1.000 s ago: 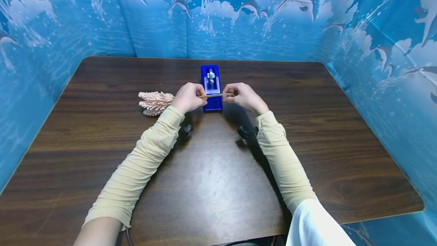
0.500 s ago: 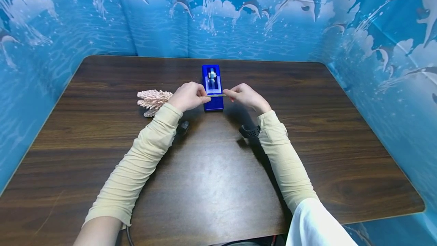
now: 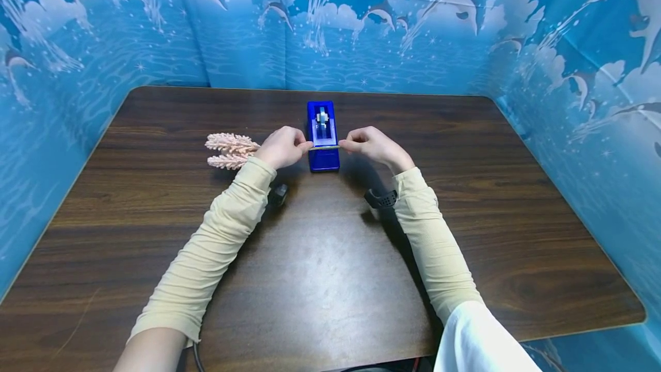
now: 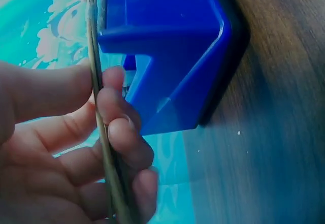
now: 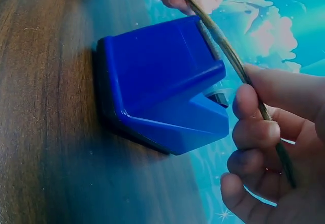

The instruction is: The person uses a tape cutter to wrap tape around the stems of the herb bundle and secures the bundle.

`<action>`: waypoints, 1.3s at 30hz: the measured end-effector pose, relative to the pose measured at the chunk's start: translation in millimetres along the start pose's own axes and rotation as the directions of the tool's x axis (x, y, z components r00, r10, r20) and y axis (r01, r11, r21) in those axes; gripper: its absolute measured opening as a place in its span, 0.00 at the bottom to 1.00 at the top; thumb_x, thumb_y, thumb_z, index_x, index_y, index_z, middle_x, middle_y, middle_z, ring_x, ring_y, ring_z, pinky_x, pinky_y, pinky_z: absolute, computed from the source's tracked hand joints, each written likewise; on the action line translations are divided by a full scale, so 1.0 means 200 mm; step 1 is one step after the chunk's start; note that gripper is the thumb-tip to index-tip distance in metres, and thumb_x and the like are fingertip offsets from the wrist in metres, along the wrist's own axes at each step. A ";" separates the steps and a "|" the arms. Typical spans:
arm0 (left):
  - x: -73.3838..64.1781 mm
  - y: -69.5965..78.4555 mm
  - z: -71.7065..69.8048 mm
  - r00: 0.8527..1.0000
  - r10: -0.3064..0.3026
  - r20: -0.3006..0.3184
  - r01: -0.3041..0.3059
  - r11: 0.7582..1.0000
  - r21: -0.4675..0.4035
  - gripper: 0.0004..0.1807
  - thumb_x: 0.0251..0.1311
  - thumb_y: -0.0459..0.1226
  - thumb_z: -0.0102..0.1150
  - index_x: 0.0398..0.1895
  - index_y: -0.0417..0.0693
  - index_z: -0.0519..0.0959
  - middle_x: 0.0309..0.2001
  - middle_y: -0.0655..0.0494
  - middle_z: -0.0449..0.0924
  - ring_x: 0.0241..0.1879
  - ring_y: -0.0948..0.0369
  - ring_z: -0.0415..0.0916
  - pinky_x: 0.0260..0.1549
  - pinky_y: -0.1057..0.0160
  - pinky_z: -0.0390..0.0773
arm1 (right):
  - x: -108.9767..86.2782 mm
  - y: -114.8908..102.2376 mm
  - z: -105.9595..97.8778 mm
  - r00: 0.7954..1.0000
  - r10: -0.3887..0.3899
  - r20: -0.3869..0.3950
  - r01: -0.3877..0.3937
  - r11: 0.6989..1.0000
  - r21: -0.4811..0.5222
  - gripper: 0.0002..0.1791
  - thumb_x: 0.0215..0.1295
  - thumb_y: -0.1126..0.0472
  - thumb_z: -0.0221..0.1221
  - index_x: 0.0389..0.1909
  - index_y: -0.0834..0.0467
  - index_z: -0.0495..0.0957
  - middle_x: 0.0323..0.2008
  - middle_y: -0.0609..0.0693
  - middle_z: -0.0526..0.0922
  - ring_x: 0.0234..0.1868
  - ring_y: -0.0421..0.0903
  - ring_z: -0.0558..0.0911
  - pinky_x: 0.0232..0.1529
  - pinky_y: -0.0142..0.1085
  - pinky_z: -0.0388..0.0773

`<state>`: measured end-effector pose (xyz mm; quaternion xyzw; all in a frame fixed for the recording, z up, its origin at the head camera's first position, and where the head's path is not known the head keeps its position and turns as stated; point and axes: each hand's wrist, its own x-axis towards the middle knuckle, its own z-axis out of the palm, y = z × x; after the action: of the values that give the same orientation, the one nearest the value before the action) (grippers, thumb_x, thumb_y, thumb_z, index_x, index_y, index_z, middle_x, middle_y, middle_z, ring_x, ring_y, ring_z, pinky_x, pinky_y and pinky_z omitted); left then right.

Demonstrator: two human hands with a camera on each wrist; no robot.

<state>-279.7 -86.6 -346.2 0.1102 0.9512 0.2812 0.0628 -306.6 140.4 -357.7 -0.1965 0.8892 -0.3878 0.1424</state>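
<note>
A blue tape dispenser (image 3: 323, 136) stands on the dark wooden table (image 3: 320, 257), seen close up as a blue block (image 4: 167, 56) (image 5: 162, 82) in both wrist views. A thin tan stem (image 3: 325, 146) (image 4: 99, 127) (image 5: 228, 56) lies across the dispenser's near end. My left hand (image 3: 285, 146) pinches the stem left of the dispenser, with pale pink flower spikes (image 3: 229, 151) sticking out beyond it. My right hand (image 3: 364, 144) pinches the stem's other end, right of the dispenser.
Blue dolphin-print panels (image 3: 361, 27) wall in the table on three sides. Black wrist straps (image 3: 381, 198) show under both sleeves. The near half of the table lies in front of my arms.
Both hands have shifted slightly; the stem sits a little lower across the dispenser and the right hand has slid inward along it. The pink spikes moved slightly left.
</note>
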 end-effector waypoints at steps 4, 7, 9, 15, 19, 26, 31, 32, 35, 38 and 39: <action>0.00 0.00 -0.01 0.999 0.030 -0.023 -0.029 0.999 0.030 0.13 0.64 0.42 0.57 0.28 0.41 0.78 0.27 0.52 0.75 0.32 0.54 0.71 0.34 0.59 0.67 | 0.00 0.00 -0.01 1.000 -0.024 0.020 0.024 1.000 -0.015 0.16 0.69 0.56 0.57 0.32 0.67 0.76 0.25 0.45 0.69 0.30 0.43 0.67 0.33 0.34 0.62; -0.01 0.00 -0.01 1.000 0.029 -0.005 -0.028 0.998 0.053 0.13 0.64 0.42 0.58 0.28 0.41 0.78 0.28 0.52 0.76 0.32 0.54 0.71 0.34 0.60 0.67 | -0.01 0.00 -0.01 0.999 -0.030 0.042 0.031 0.999 -0.018 0.15 0.69 0.56 0.57 0.32 0.66 0.76 0.25 0.45 0.70 0.30 0.43 0.67 0.33 0.35 0.63; -0.01 0.01 -0.02 0.999 0.031 0.031 -0.033 0.997 0.067 0.14 0.65 0.43 0.57 0.29 0.41 0.78 0.28 0.51 0.79 0.30 0.56 0.72 0.32 0.61 0.67 | -0.01 0.00 -0.01 0.998 -0.026 0.062 0.027 1.000 -0.008 0.16 0.69 0.55 0.57 0.32 0.66 0.76 0.24 0.44 0.69 0.29 0.43 0.67 0.32 0.35 0.63; -0.01 0.01 -0.03 0.992 0.045 0.114 -0.054 0.996 0.075 0.14 0.67 0.43 0.54 0.30 0.41 0.78 0.23 0.53 0.83 0.24 0.62 0.70 0.27 0.65 0.65 | -0.01 0.01 -0.01 0.984 -0.023 0.179 0.006 0.996 0.092 0.18 0.72 0.58 0.51 0.29 0.68 0.76 0.18 0.47 0.73 0.22 0.45 0.71 0.31 0.39 0.72; -0.01 0.00 -0.04 0.991 0.055 0.122 -0.063 0.996 0.062 0.16 0.67 0.42 0.54 0.31 0.37 0.81 0.21 0.55 0.80 0.25 0.61 0.70 0.28 0.65 0.65 | 0.00 0.03 0.00 0.961 -0.022 0.274 -0.025 0.985 0.170 0.19 0.73 0.60 0.45 0.39 0.69 0.81 0.23 0.58 0.82 0.18 0.43 0.74 0.29 0.38 0.75; -0.01 0.00 -0.06 0.985 0.072 0.155 -0.081 0.995 0.057 0.17 0.67 0.41 0.55 0.28 0.37 0.82 0.18 0.60 0.75 0.23 0.62 0.67 0.26 0.66 0.64 | -0.01 0.03 -0.02 0.927 -0.058 0.370 -0.036 0.969 0.244 0.20 0.75 0.61 0.43 0.49 0.69 0.80 0.29 0.62 0.86 0.14 0.41 0.68 0.21 0.36 0.66; -0.01 0.02 -0.07 0.972 0.094 0.216 -0.114 0.990 0.083 0.17 0.67 0.42 0.55 0.27 0.39 0.83 0.16 0.61 0.74 0.21 0.65 0.68 0.29 0.66 0.66 | -0.02 0.02 -0.04 0.881 -0.071 0.467 -0.059 0.964 0.258 0.20 0.76 0.62 0.42 0.58 0.69 0.74 0.18 0.52 0.84 0.14 0.41 0.69 0.20 0.33 0.66; -0.01 0.02 -0.07 0.968 0.095 0.233 -0.117 0.990 0.082 0.17 0.67 0.42 0.55 0.27 0.39 0.83 0.16 0.62 0.75 0.21 0.65 0.69 0.30 0.65 0.67 | -0.02 0.02 -0.05 0.872 -0.071 0.485 -0.061 0.966 0.252 0.21 0.77 0.62 0.42 0.60 0.69 0.72 0.18 0.50 0.83 0.14 0.40 0.69 0.20 0.32 0.66; -0.02 0.03 -0.07 0.956 0.097 0.278 -0.126 0.988 0.087 0.16 0.67 0.42 0.54 0.28 0.39 0.83 0.15 0.62 0.76 0.22 0.62 0.76 0.30 0.66 0.68 | -0.03 0.02 -0.05 0.853 -0.066 0.518 -0.068 0.970 0.235 0.21 0.77 0.63 0.42 0.64 0.67 0.69 0.18 0.48 0.83 0.15 0.39 0.71 0.21 0.32 0.66; -0.03 0.03 -0.06 0.937 0.105 0.335 -0.137 0.988 0.073 0.16 0.67 0.41 0.54 0.29 0.39 0.83 0.15 0.61 0.77 0.23 0.60 0.79 0.28 0.67 0.68 | -0.03 0.03 -0.06 0.843 -0.067 0.533 -0.059 0.975 0.216 0.21 0.76 0.62 0.42 0.65 0.67 0.68 0.18 0.48 0.83 0.16 0.39 0.73 0.22 0.33 0.66; -0.03 0.03 -0.06 0.929 0.114 0.353 -0.147 0.987 0.068 0.16 0.68 0.41 0.54 0.29 0.39 0.83 0.15 0.61 0.77 0.23 0.61 0.79 0.27 0.68 0.69 | -0.03 0.03 -0.06 0.840 -0.069 0.539 -0.056 0.976 0.212 0.22 0.76 0.62 0.43 0.65 0.67 0.68 0.18 0.48 0.83 0.17 0.39 0.74 0.22 0.33 0.66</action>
<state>-275.2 -89.0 -332.2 0.2242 0.9277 0.2160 0.2059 -308.1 153.7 -354.5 -0.2844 0.7634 -0.4124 0.4078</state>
